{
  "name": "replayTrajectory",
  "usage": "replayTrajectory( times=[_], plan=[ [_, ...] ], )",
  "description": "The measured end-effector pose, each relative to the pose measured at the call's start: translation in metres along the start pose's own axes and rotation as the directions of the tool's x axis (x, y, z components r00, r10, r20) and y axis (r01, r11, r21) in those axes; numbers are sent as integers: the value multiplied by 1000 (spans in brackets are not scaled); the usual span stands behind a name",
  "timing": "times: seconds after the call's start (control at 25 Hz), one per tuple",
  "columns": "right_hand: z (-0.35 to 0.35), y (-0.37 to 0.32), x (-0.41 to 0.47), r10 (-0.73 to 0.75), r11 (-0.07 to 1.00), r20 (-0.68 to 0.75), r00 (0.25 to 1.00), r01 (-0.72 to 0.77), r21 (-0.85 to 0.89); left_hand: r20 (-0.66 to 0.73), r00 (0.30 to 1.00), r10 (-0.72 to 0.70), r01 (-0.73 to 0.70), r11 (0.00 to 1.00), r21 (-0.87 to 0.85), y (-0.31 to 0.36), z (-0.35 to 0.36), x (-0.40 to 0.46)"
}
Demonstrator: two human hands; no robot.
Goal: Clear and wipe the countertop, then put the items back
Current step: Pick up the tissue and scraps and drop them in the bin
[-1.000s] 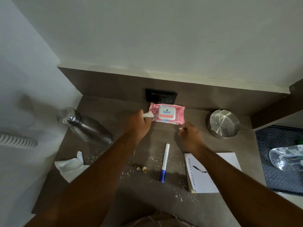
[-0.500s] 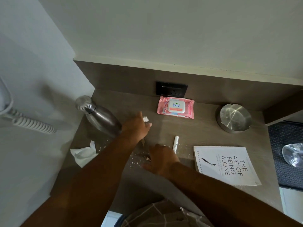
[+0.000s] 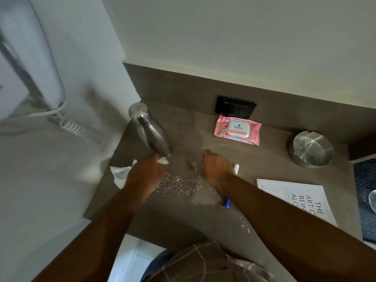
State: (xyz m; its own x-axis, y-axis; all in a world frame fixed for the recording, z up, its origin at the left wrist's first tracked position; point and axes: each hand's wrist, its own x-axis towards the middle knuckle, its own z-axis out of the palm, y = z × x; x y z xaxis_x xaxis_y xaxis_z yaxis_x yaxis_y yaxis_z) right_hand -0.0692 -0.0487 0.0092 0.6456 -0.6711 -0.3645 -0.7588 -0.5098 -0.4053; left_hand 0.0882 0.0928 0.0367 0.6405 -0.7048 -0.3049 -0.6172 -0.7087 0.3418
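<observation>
My left hand (image 3: 146, 171) is closed on a small white wad of tissue (image 3: 163, 160), right at the base of the steel bottle (image 3: 150, 133). My right hand (image 3: 215, 167) rests knuckles-up on the brown countertop (image 3: 183, 218) with its fingers curled, just right of some brown scraps (image 3: 193, 165); what is under the fingers is hidden. White crumbs (image 3: 177, 184) are scattered between my hands. A marker lies under my right wrist, showing only its white end (image 3: 236, 167) and blue cap (image 3: 226, 202).
A pink wipes pack (image 3: 237, 130) lies at the back below a black socket (image 3: 236, 107). A steel ashtray (image 3: 311, 148) sits back right, with a white book (image 3: 299, 198) in front of it. A crumpled tissue (image 3: 120, 174) lies at the left edge by the wall.
My left hand has come back from the wipes pack to the bottle's base, still holding the white wad. My right hand moved left to the scraps. The view swung left.
</observation>
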Motion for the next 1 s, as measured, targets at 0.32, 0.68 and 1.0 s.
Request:
replayTrajectory(
  times=[0.32, 0.68, 1.0],
  plan=[
    [39, -45, 18, 69, 971, -67, 995, -83, -225, -75, 923, -378, 385, 913, 134, -109, -11, -6],
    [43, -59, -8, 112, 954, -273, 956, -27, 298, -178, 982, 57, -102, 961, -257, -115, -9, -14],
    [61, -37, -99, 415, 416, 294, 861, -467, 780, 220, 929, 296, -153, 852, -501, -55, 43, -38]
  ],
)
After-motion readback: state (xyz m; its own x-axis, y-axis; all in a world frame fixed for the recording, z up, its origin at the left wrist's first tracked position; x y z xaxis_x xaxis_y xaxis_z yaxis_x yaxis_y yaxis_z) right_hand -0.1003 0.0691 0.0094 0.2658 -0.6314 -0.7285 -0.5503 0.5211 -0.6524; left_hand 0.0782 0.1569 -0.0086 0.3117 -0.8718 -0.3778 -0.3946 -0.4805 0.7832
